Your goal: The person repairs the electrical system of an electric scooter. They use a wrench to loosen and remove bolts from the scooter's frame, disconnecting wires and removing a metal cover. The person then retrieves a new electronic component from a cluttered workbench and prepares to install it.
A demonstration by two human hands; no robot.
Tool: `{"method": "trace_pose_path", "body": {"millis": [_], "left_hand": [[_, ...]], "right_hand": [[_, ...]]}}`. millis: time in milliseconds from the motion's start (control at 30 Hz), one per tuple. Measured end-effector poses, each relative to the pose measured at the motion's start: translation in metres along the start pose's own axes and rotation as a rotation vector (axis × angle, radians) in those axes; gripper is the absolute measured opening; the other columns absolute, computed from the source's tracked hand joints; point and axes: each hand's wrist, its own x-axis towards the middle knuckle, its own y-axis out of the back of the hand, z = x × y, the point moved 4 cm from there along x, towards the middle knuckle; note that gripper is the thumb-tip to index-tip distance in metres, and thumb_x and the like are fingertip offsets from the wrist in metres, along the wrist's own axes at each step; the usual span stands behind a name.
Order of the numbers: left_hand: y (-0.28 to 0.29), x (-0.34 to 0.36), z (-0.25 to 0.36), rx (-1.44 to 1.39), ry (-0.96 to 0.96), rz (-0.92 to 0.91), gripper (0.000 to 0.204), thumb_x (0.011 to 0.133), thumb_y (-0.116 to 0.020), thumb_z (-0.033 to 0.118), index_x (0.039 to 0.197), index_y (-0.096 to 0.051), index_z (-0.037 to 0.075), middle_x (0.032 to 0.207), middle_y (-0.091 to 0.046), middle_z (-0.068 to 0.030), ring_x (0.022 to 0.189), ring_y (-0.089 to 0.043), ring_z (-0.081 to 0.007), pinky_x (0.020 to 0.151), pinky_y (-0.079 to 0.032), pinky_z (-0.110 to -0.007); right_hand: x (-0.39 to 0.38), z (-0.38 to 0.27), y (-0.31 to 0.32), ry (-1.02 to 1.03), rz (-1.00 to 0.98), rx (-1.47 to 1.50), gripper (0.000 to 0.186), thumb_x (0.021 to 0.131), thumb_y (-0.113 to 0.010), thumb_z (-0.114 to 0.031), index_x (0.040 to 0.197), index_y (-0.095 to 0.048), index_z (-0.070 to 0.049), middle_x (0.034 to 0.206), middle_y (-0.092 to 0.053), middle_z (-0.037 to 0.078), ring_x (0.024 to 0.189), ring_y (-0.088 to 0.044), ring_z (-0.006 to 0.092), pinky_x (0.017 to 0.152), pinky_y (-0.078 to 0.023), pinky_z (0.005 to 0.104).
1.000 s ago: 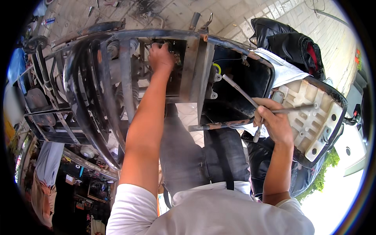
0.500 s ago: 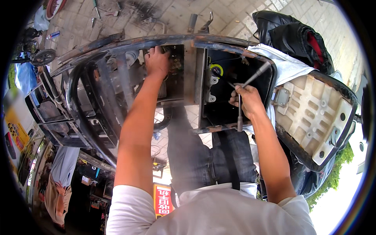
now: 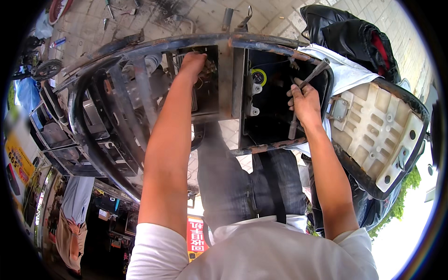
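1. Fingers (image 3: 295, 91) of the right hand (image 3: 308, 106) grasped a metal socket wrench (image 3: 318, 72) above a black bin (image 3: 270, 129), right of centre.
2. At upper centre, the left hand (image 3: 192, 65) reached into a vehicle chassis (image 3: 161, 45); I could not tell whether it held anything.
3. A rusty crossbar (image 3: 226, 84) stood between both hands.
4. At right, an underside-up seat (image 3: 368, 133) lay near white cloth (image 3: 344, 70).
5. Paving (image 3: 275, 21) showed beyond, with a screwdriver (image 3: 109, 9) at upper left.
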Motion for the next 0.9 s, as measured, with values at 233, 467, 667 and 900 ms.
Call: {"method": "trace_pose_path", "body": {"millis": [233, 467, 667, 900], "left_hand": [[0.013, -0.020, -0.020, -0.374, -0.067, -0.023, 0.015, 0.091, -0.045, 0.012, 0.100, -0.054, 0.007, 0.073, -0.056, -0.0025, 0.064, -0.059, -0.0163, 0.056, -0.047, -0.031], [0.030, -0.008, -0.017, -0.121, -0.205, 0.072, 0.024, 0.089, -0.049, 0.013, 0.110, -0.057, 0.004, 0.079, -0.060, -0.0047, 0.071, -0.061, -0.0181, 0.066, -0.049, -0.033], [0.031, -0.041, -0.070, 0.017, -0.486, 0.599, 0.030, 0.080, -0.060, 0.020, 0.099, -0.062, -0.003, 0.094, -0.065, -0.0141, 0.083, -0.062, -0.0247, 0.078, -0.046, -0.033], [0.033, -0.053, -0.107, -0.200, -0.426, 0.683, 0.034, 0.078, -0.062, 0.025, 0.100, -0.062, -0.001, 0.098, -0.064, -0.0176, 0.094, -0.060, -0.0295, 0.084, -0.044, -0.034]], "right_hand": [[0.014, 0.007, -0.021, 0.329, -0.015, -0.373, 0.029, 0.085, -0.053, -0.017, 0.108, -0.058, 0.000, 0.088, -0.062, 0.022, 0.088, -0.059, 0.0379, 0.077, -0.045, 0.0377], [0.005, 0.010, -0.017, 0.208, 0.086, -0.347, 0.032, 0.083, -0.057, -0.022, 0.103, -0.060, 0.003, 0.089, -0.063, 0.022, 0.087, -0.061, 0.0346, 0.078, -0.046, 0.0360], [-0.104, -0.087, -0.046, 0.386, -0.295, -0.039, 0.032, 0.084, -0.057, -0.024, 0.100, -0.061, 0.003, 0.088, -0.064, 0.021, 0.083, -0.064, 0.0293, 0.075, -0.048, 0.0348], [-0.090, -0.184, -0.135, 0.729, -0.317, -0.252, 0.029, 0.086, -0.049, -0.019, 0.096, -0.059, 0.006, 0.076, -0.062, 0.021, 0.066, -0.061, 0.0290, 0.066, -0.048, 0.0360]]}}
